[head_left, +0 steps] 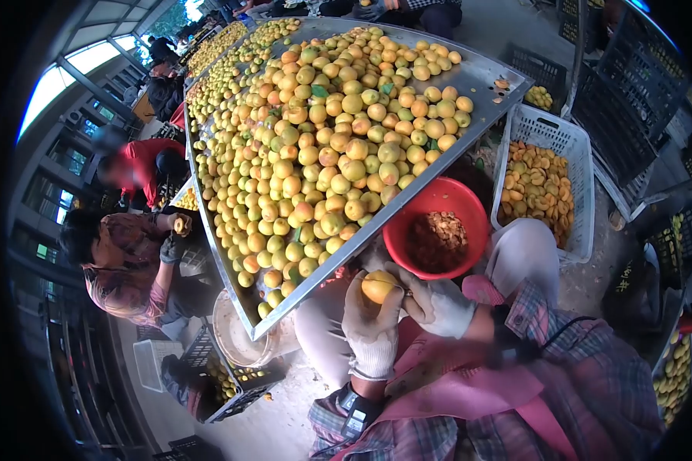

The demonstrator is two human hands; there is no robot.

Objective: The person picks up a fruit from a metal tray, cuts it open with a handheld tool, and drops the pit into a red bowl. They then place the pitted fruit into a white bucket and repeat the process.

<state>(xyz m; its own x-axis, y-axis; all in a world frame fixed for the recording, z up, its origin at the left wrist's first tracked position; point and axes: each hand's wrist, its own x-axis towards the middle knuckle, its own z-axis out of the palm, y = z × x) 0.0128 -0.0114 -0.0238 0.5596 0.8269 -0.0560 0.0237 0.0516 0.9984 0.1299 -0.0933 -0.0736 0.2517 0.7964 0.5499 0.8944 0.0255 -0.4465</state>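
Observation:
My left hand [370,321], in a pale glove, is closed round a yellow-orange fruit [379,286] above my lap. My right hand [438,305], gloved too, touches the fruit's right side with its fingers pressed together; anything between them is too small to make out. Just beyond both hands stands a red bowl [475,201] with light brown pits or pieces at its bottom. A metal-edged table [480,84] heaped with whole fruits [315,154] rises in front of me.
At the right, a white crate [582,165] holds opened fruit halves [534,188]. Black crates [630,92] stand beyond it. A co-worker [131,265] sits at the left, near a white bucket [242,338] and a black crate of fruit [227,376].

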